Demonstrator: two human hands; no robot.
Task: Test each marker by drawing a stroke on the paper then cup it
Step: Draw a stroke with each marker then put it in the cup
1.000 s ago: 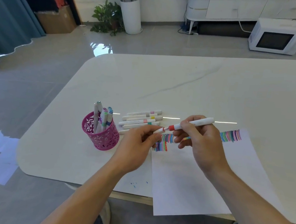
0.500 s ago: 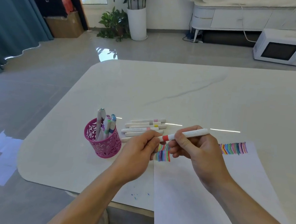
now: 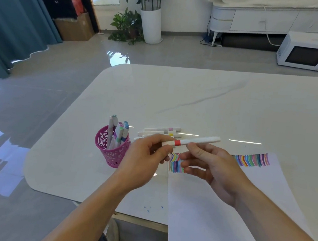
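Note:
A white marker with a red band (image 3: 201,141) is held level above the paper (image 3: 223,209), with its cap on. My left hand (image 3: 144,158) grips its left end, fingers curled round the cap. My right hand (image 3: 217,171) sits just below the barrel, fingers loosely spread, only its top fingertip touching the marker. To the left, the pink perforated cup (image 3: 111,152) holds several markers upright. Several more white markers (image 3: 161,130) lie in a row on the table behind my hands. Coloured strokes (image 3: 252,159) run along the paper's top edge.
The white marble table (image 3: 215,98) has a rounded left corner, and its near edge runs under my forearms. The paper overhangs that near edge. A few small blue ink specks (image 3: 153,207) mark the table by the paper's left side.
The cap in my left hand has gone onto the marker's red tip and is pushed home. My right hand has loosened from a firm grip on the barrel.

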